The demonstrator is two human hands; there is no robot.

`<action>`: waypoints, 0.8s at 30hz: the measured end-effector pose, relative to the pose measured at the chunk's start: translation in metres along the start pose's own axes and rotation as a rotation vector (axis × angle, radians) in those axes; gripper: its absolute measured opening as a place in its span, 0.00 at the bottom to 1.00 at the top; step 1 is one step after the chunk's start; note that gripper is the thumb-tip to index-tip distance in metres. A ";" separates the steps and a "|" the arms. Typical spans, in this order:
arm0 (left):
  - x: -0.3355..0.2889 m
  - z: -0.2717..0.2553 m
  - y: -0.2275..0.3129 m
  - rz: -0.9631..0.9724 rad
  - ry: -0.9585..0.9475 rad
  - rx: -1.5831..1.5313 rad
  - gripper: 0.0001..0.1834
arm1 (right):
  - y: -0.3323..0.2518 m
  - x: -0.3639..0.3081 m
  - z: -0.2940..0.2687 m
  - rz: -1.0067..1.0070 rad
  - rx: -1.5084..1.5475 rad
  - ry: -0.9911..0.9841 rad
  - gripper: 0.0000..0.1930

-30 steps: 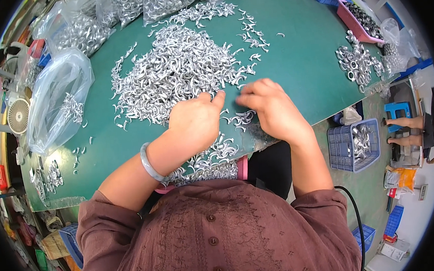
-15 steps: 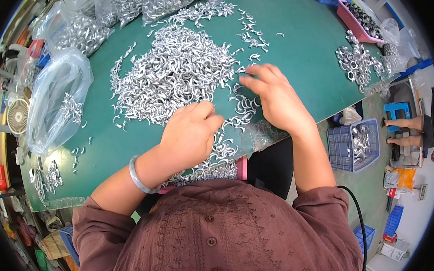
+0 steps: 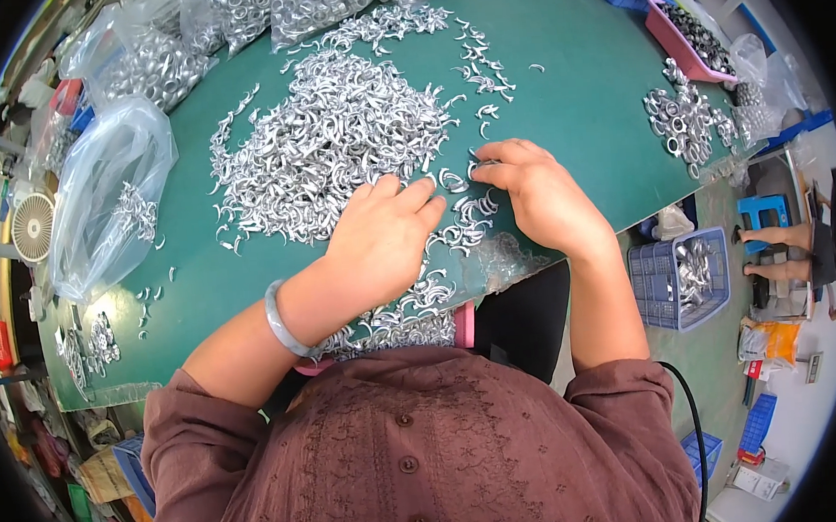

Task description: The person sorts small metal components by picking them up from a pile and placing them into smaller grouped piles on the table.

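Note:
A large heap of small curved silver metal pieces covers the middle of the green tabletop. At the heap's near right edge lies my left hand, palm down, its fingers apart and nothing visibly gripped. My right hand is just right of the heap, thumb and forefinger closing around a curved silver piece at their tips. Between both hands a smaller cluster of the same pieces trails toward the table's near edge. Below that edge, against my body, a pink tray holds more of them.
Clear bags of silver rings stand along the far left. An open plastic bag lies at left. On the right are loose rings and a pink bin. A blue crate sits on the floor; a person's legs show beyond.
My left hand has moved right and slightly up, and its fingers have spread. My right hand has dropped a little nearer, thumb and forefinger drawing together at the small pieces.

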State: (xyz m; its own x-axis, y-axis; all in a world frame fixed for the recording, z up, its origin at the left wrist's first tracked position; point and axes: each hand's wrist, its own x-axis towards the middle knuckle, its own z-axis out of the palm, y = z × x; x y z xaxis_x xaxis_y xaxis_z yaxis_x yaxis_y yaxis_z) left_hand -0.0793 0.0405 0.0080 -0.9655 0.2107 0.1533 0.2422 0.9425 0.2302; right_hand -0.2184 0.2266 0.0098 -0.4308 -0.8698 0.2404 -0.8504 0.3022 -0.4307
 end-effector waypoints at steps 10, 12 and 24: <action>-0.006 -0.002 -0.004 -0.003 0.111 -0.123 0.17 | -0.002 0.024 0.018 0.001 -0.042 0.163 0.04; -0.007 -0.002 -0.004 -0.005 0.133 -0.153 0.16 | -0.002 0.028 0.022 0.008 -0.048 0.156 0.03; -0.011 -0.002 -0.007 -0.017 0.192 -0.187 0.14 | -0.010 0.050 0.014 0.052 -0.180 -0.102 0.03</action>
State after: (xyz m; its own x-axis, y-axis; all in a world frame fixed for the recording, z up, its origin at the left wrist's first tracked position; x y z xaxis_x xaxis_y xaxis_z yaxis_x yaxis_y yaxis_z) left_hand -0.0702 0.0312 0.0066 -0.9380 0.1253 0.3233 0.2569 0.8773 0.4053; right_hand -0.2272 0.1744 0.0143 -0.4510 -0.8832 0.1288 -0.8717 0.4049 -0.2759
